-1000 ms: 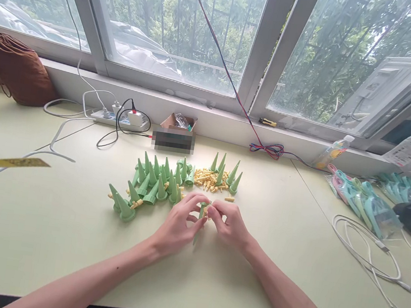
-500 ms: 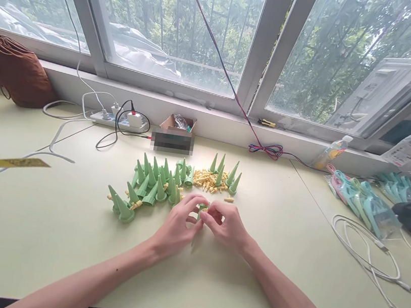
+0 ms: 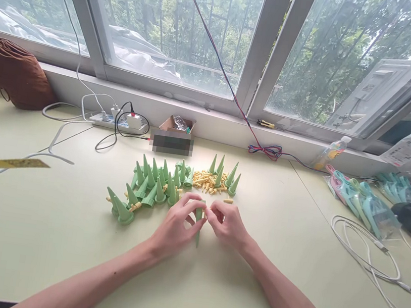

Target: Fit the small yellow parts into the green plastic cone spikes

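Observation:
My left hand and my right hand meet over the pale green table, both pinched on one green cone whose tip points down toward me. The right fingertips press at the cone's wide top end, where a small yellow peg may sit; I cannot make it out clearly. Just beyond the hands lies a cluster of several green cones, a heap of small yellow pegs, and a few more cones standing around the heap.
A power strip with cables and a small open box sit by the window sill. A brown bag is far left, a yellow strip at the left edge. White cable and packets of coloured clips lie right.
The cone between my fingers has turned a little and its tip now shows more clearly below my hands. My hands have stayed in the same spot.

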### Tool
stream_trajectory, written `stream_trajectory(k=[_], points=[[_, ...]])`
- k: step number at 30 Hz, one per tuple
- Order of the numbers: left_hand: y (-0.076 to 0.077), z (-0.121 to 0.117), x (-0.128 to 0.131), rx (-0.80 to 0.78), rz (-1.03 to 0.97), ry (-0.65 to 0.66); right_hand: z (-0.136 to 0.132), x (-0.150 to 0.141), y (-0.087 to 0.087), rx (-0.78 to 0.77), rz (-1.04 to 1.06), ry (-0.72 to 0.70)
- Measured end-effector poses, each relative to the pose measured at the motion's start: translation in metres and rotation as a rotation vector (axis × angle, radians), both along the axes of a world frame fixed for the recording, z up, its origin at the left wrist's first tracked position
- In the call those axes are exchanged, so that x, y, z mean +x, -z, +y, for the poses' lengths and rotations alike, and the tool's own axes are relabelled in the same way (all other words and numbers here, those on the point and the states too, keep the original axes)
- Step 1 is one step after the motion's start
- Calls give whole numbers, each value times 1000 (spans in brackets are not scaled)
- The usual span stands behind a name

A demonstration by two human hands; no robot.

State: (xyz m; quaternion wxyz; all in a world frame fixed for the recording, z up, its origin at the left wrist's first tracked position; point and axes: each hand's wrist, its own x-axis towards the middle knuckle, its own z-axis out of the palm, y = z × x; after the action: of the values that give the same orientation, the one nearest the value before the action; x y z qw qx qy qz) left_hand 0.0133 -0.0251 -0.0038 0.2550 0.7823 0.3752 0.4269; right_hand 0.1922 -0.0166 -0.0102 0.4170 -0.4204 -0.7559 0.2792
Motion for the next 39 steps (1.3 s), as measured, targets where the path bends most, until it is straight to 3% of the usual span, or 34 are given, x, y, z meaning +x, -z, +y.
stream_trajectory(k=[39], points=[[6, 1, -1, 51, 22, -39, 0, -1, 1, -28, -24, -33]])
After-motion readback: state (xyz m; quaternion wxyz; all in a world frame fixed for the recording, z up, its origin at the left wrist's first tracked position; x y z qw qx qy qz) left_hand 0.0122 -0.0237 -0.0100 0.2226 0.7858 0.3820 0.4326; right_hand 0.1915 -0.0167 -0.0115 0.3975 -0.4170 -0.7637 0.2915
